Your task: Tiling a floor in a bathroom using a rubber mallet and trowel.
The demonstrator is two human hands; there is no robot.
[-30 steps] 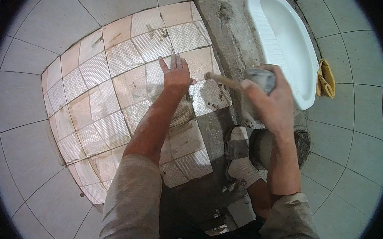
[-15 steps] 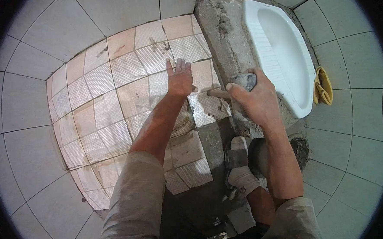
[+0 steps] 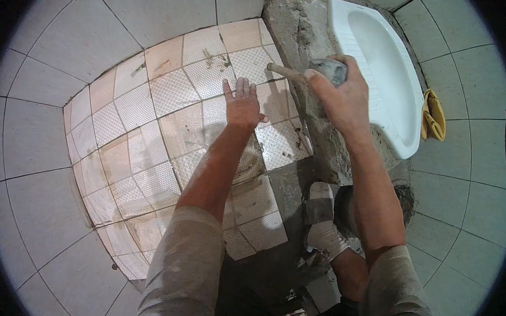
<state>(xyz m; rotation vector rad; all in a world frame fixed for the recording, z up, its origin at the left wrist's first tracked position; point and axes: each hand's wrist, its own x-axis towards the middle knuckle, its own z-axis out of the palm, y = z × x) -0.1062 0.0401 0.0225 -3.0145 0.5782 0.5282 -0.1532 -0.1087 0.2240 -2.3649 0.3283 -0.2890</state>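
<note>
My left hand (image 3: 243,106) lies palm down with fingers stretched out on a patterned floor tile (image 3: 213,111), holding nothing. My right hand (image 3: 348,101) is wrapped round the grey head of a mallet (image 3: 329,71). Its wooden handle (image 3: 287,72) points left over the far tiles, to the right of my left hand's fingertips. Whether the handle's end touches a tile, I cannot tell. My right palm hides part of the mallet head. Beige and white tiles with dirt smears lie in rows beneath both hands.
A white squat toilet pan (image 3: 395,82) sits in a rough cement ledge (image 3: 297,27) on the right. Behind it lies a yellow cloth-like item (image 3: 433,115). Bare dark floor (image 3: 254,284) borders the near tiles, beside my foot (image 3: 323,211). Tiled walls (image 3: 31,135) enclose the space.
My right hand has moved the mallet farther away from me, its handle end shifting from the tile right of my left hand toward the farther row. My left hand stays flat on the tiles.
</note>
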